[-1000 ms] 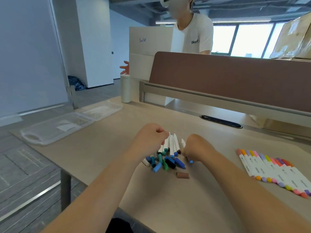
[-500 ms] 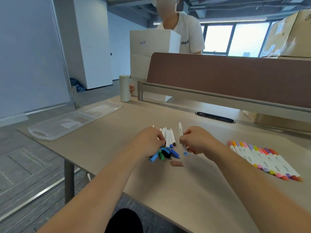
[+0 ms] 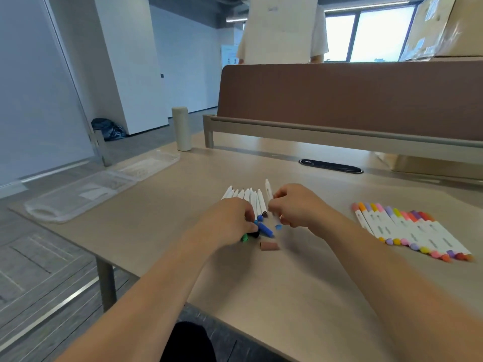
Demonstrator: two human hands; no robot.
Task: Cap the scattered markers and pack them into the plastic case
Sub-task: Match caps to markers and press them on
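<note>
On a beige office desk (image 3: 287, 296), a white marker (image 3: 268, 192) is gripped by the right hand (image 3: 298, 207); beside it, a blue cap (image 3: 266, 229) is pinched by the left hand (image 3: 227, 223).

bare desk (image 3: 183, 205) between marker pile (image 3: 248, 199) and open plastic case (image 3: 78, 197), bottle (image 3: 180, 128) behind

Our bare arms and a patch of dark clothing

Our left hand (image 3: 227, 223) and right hand (image 3: 298, 207) sit on forearms that are uncovered all the way to the frame edge, entering from 7 and 4 o'clock. Between them at 6 o'clock we see plain black clothing (image 3: 188, 343), too cropped to tell its cut.
</note>
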